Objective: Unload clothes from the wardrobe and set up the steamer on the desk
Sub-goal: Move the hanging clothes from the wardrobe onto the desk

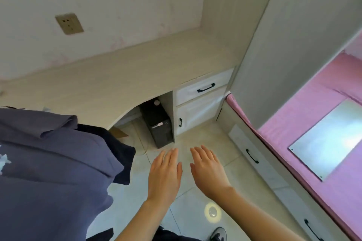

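**Clothes heaped at lower left, both hands bare**

Clothes [52,162] fill the lower left of my frame: a grey-blue garment with a folded collar lies on top, and a dark navy piece [117,148] shows beneath it along its right edge. I cannot tell what the heap rests on.

As for storage, the desk drawer [203,89] right of centre is closed, and so is the cabinet door [195,117] below it; the bed-base drawers [254,157] along the lower right are closed too, so I see no contents. In the open recess under the desk [98,76] stands a black computer tower [158,123].

My left hand [164,174] and right hand [208,172] hover side by side over the floor tiles at lower centre, palms down, fingers straight and relaxed, grasping nothing. The heap lies just left of the left hand, not touching it. A wall socket [69,23] sits upper left, and the pink bed [313,119] runs down the right side.
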